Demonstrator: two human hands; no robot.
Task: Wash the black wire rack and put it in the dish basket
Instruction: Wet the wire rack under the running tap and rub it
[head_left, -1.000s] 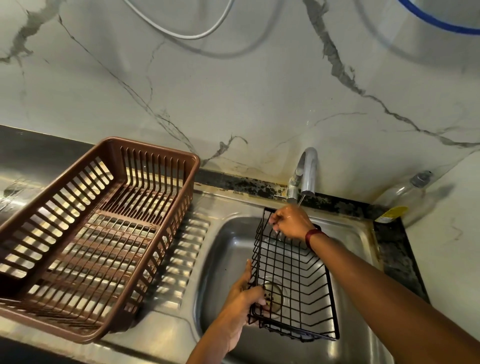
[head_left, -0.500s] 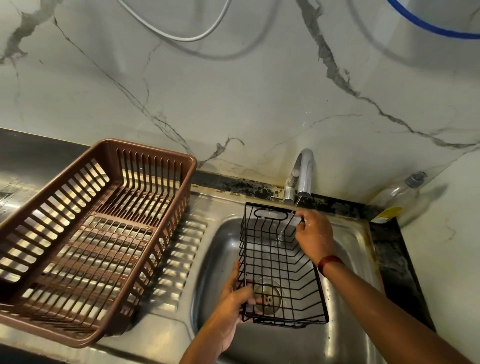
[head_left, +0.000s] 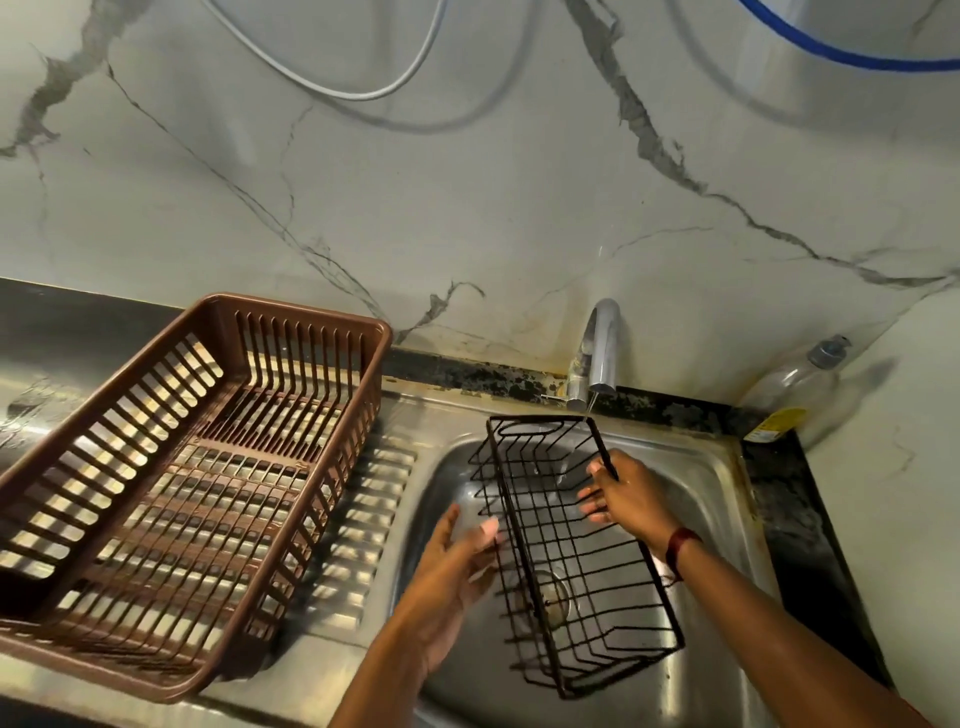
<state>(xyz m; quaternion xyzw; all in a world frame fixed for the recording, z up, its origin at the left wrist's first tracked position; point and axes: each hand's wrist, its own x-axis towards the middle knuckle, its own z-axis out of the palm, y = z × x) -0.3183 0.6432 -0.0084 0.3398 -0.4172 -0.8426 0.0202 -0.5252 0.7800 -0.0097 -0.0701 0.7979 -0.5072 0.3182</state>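
Observation:
The black wire rack (head_left: 571, 561) hangs tilted over the steel sink (head_left: 722, 525), its far end under a thin stream from the tap (head_left: 602, 348). My right hand (head_left: 628, 499) holds the rack's right rim near the far end, thumb over the wire and fingers reaching inside. My left hand (head_left: 452, 566) is blurred, with straight fingers and its thumb against the rack's left side. The brown plastic dish basket (head_left: 291, 322) stands on the draining board to the left and holds nothing.
A clear soap bottle (head_left: 795, 384) with a yellow label leans in the back right corner. The marble wall rises right behind the tap. A dark counter strip runs along the sink's right side.
The rack has tipped and swung so its near end points right. My left hand let go of the near corner and opened against the left side. My right hand slid down the right rim.

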